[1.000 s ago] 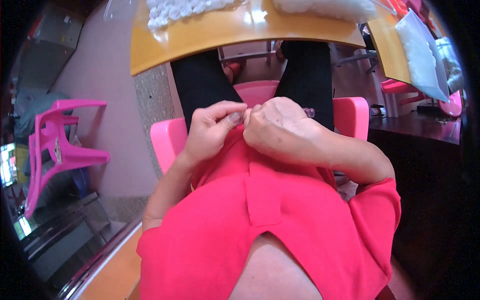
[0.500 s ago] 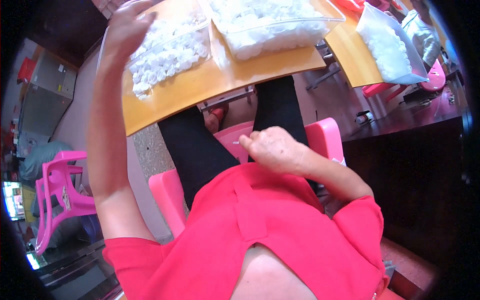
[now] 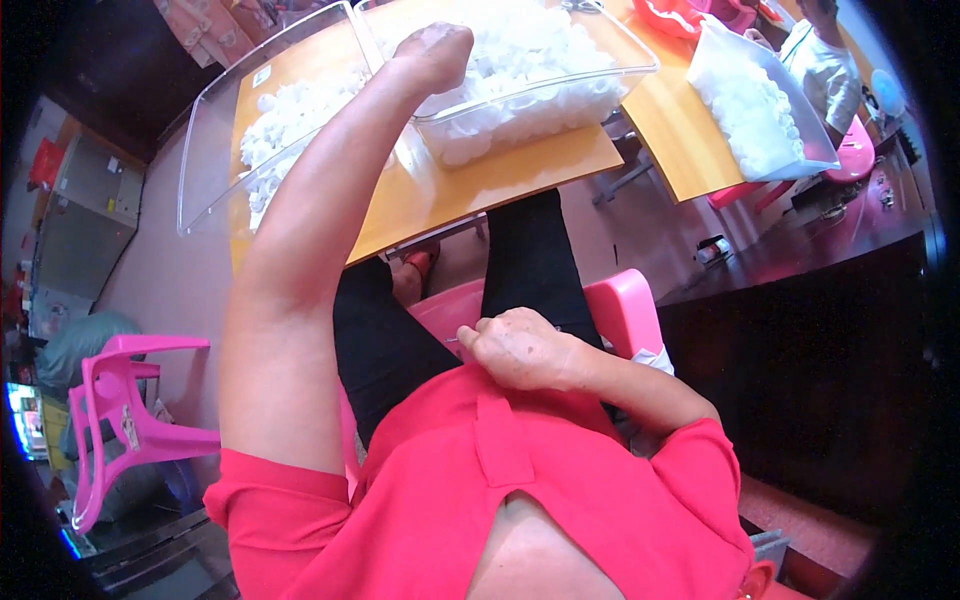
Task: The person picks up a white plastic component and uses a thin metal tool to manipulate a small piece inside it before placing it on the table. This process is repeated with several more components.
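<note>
My left hand (image 3: 437, 58) is over the near left part of a clear plastic bin (image 3: 520, 98) heaped with small white pieces (image 3: 540, 50). Its fingers curl downward, and the hand looks closed; whatever it may hold is hidden. To its left, a second clear bin (image 3: 207, 150) has more small white pieces (image 3: 290, 125) in it. My right hand (image 3: 520, 348) is closed near my waist, above my lap. Thumb and forefinger pinch together at its left side, where a tiny pale bit shows, too small to name.
Both bins stand on a wooden table (image 3: 400, 215). A translucent bin (image 3: 815, 140) of white pieces is at the right, with a person in a white top (image 3: 822, 68) beyond. A pink plastic stool (image 3: 140, 420) lies left. Pink chair arms (image 3: 625, 310) flank me.
My left hand has moved right, from above the left bin to the bin beside it. The right hand stays closed near my waist. The whole view has shifted slightly.
</note>
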Demonstrator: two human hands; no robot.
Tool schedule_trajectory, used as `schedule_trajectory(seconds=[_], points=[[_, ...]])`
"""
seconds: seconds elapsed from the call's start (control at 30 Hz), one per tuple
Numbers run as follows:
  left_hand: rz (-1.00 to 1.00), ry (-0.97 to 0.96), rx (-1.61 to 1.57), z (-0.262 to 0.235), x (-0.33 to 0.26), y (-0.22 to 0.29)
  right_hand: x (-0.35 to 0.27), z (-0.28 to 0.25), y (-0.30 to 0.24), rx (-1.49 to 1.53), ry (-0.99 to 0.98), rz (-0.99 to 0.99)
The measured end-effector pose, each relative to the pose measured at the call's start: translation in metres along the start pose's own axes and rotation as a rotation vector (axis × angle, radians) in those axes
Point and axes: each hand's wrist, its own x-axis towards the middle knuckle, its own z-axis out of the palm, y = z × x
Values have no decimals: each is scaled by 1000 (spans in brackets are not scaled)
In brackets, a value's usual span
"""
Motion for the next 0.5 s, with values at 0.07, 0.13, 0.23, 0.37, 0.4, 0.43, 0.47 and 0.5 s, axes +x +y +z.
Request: schedule_trajectory(seconds=[0.07,0.13,0.23,0.37,0.4,0.43,0.47,0.5], points=[[9,116,-64,-7,-3,-6,0,1,0,7,0,-21],[43,363,-308,-22,-19,0,-1,4,0,-5,23,3],[-13,485,-630,-39,-64,4,1,-4,2,15,1,9],[-283,385,-1190,-46,-160,26,5,-12,10,487,657,-45],[-332,359,-1240,-43,-185,32,7,-22,2,691,685,50],[-407,322,-1292,-40,-207,40,9,-28,-1,793,686,71],[-441,332,-1299,-32,-226,48,14,-33,-7,840,720,75],[-514,269,-1415,-33,-242,60,19,-30,-9,862,711,74]])
